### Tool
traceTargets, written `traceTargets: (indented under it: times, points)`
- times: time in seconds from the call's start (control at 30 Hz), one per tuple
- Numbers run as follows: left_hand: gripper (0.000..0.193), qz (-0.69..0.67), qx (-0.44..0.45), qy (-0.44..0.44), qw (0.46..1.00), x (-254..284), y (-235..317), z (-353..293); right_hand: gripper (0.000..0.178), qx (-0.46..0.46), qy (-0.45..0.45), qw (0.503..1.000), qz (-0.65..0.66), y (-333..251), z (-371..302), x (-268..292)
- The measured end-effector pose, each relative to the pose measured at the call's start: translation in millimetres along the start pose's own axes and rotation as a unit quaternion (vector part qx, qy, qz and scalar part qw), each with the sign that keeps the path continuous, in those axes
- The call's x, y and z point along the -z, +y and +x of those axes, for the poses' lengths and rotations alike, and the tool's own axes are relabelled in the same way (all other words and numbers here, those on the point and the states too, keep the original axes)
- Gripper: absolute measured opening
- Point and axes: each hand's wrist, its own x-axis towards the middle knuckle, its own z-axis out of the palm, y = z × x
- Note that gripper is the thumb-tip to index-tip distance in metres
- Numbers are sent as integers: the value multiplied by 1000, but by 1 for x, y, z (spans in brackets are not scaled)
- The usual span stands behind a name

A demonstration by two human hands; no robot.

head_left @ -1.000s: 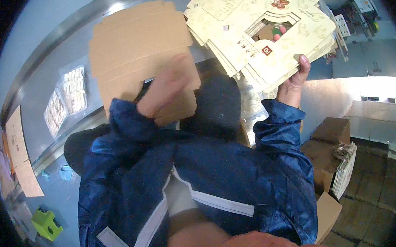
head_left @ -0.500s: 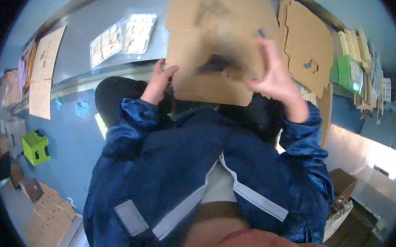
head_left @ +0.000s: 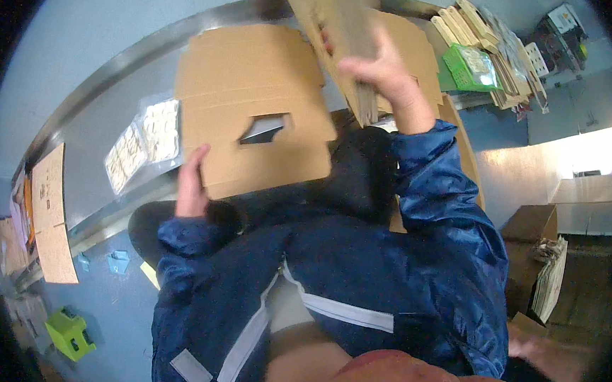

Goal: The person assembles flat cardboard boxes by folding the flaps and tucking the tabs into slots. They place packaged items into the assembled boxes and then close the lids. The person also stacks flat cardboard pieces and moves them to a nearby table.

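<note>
A flat die-cut cardboard box blank [head_left: 257,74] lies on the metal bench in front of me, with an opening cut near its close edge. My left hand [head_left: 194,183] grips the blank's near left edge, thumb on top and the other fingers mostly hidden. To the right, my right hand [head_left: 380,67] is closed around tilted cardboard [head_left: 356,35] standing nearly on edge. That cardboard is smeared by motion; I cannot tell whether it is one blank or several. More flat cardboard blanks [head_left: 418,57] lie behind it, partly covered by it and my hand.
Clear packs of small pale pieces [head_left: 155,131] lie left of the blank on the metal bench [head_left: 106,99]. A green basket [head_left: 468,67] and pale strips [head_left: 466,25] stand far right. A lime-green stool [head_left: 71,333] is low left. Another person's blurred arm [head_left: 546,353] shows at lower right.
My right hand has moved up and now holds cardboard tilted on edge at the right. The blank and my left hand appear lower and farther left as the view shifted.
</note>
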Motion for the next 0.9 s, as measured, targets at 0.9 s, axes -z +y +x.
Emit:
traceTargets:
  times: [0.9]
  points:
    - [84,648,-418,-152,618,-239,-23,-99,80,-60,91,992,-69,109,-236,-61]
